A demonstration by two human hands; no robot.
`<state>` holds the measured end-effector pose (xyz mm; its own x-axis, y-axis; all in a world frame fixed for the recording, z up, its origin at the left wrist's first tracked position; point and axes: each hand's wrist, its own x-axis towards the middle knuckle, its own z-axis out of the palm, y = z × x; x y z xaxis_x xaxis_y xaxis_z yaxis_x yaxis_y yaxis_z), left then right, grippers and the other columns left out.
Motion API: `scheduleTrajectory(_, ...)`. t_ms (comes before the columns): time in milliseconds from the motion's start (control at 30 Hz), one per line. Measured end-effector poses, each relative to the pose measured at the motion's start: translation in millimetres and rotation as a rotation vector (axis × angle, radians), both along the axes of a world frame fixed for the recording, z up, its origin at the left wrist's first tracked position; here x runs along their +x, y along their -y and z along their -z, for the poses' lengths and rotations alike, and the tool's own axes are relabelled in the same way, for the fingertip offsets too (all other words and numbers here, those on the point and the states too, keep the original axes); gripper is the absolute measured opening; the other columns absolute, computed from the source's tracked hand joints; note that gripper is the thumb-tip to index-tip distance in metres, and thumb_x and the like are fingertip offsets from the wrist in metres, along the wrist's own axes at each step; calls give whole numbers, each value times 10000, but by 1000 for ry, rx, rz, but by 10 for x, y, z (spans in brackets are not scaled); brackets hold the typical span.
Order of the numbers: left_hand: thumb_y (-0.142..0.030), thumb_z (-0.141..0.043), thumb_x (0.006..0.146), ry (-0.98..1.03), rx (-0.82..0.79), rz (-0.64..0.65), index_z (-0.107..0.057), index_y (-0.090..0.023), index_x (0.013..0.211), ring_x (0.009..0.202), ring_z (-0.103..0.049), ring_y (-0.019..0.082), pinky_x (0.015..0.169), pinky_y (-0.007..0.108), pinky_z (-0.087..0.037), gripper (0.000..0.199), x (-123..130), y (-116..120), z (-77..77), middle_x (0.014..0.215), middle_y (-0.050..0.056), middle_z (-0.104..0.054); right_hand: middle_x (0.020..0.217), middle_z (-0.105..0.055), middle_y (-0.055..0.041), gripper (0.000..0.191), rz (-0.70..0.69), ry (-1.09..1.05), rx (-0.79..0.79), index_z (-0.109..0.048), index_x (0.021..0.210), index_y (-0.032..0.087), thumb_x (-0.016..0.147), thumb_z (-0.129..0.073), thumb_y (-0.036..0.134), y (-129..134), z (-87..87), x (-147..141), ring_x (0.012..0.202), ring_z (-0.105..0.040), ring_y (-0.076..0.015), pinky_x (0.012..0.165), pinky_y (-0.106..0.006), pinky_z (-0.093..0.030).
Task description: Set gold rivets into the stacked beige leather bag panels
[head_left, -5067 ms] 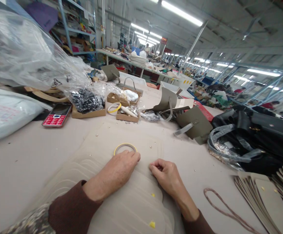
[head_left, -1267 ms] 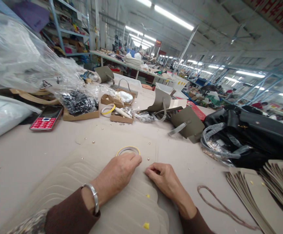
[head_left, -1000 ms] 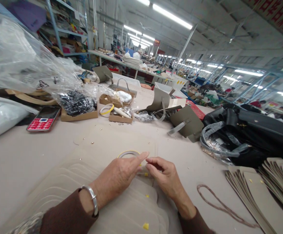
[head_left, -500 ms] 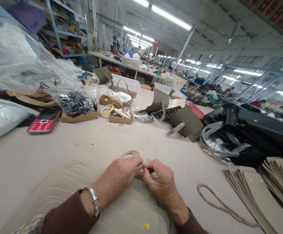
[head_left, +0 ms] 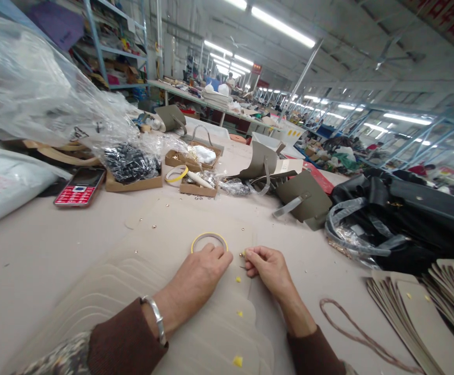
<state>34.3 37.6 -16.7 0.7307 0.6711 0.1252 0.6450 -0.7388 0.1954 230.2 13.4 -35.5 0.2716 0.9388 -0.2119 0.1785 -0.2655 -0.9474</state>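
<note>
L hand (head_left: 195, 276) — grasping near rim of yellow tape roll (head_left: 193, 244), over beige panels (head_left: 199, 333). R hand (head_left: 269, 268) — fingertips pinched on sm. yellow bit (head_left: 244, 253), nr. rivet (head_left: 241, 255).

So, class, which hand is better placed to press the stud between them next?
Probably the right hand: its fingers are closest to the stud; the left hand partly covers the tape roll.

Nothing legible. Left of the left hand (head_left: 197, 271): red-and-black keypad phone (head_left: 80, 188), key marks too small; puffy white plastic bag (head_left: 15, 182), faint pink print; clear crinkled plastic bag (head_left: 47, 78), black marks. High beyond the right hand (head_left: 269, 268): broad red-lettered overhead sign (head_left: 451, 23), dim, cropped.
</note>
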Motion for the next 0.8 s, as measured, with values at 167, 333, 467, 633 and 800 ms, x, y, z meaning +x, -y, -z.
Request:
scheduleTrajectory(167, -75, -448, 903, -22, -66, 6, -536, -195, 952, 884, -521, 229, 684, 323, -480, 157, 17, -1, -24, 959, 41, -598, 520, -591, 14, 241, -31, 159, -18, -650, 699, 131, 723, -638, 371, -9, 13, -75, 416, -527, -92, 434, -193, -442)
scheduleTrajectory(333, -85, -447, 907, 18, -71, 12, -531, -204, 969, 892, -500, 221, 706, 319, -468, 158, 17, -8, 38, 967, 29, -596, 491, -582, 13, 190, -68, 423, 15, -654, 663, 159, 755, -561, 297, -50, 16, -128, 406, -518, -106, 419, -196, -419)
scheduleTrajectory(467, -46, -440, 882, 34, -56, 8, -528, -202, 951, 885, -494, 215, 686, 309, -448, 191, 7, -12, 61, 953, 30, -588, 487, -573, 15, 162, -74, 493, -4, -643, 684, 169, 759, -544, 273, -77, 12, -145, 402, -527, -112, 393, -190, -410)
scheduleTrajectory(633, -48, -437, 882, 57, -30, 36, -523, -195, 904, 864, -486, 219, 721, 336, -438, 172, -3, -22, 38, 903, 29, -586, 485, -539, 75, 319, -2, 355, -57, -566, 1028, 183, 750, -600, 336, -27, 16, -72, 365, -512, -129, 320, -196, -386)
scheduleTrajectory(800, -56, -416, 887, 69, 8, 58, -507, -192, 896, 820, -472, 222, 758, 377, -424, 164, -14, -40, 53, 897, 38, -565, 542, -589, 21, 225, -59, 290, 24, -638, 776, 170, 797, -584, 387, 62, 56, -23, 452, -538, -120, 431, -212, -420)
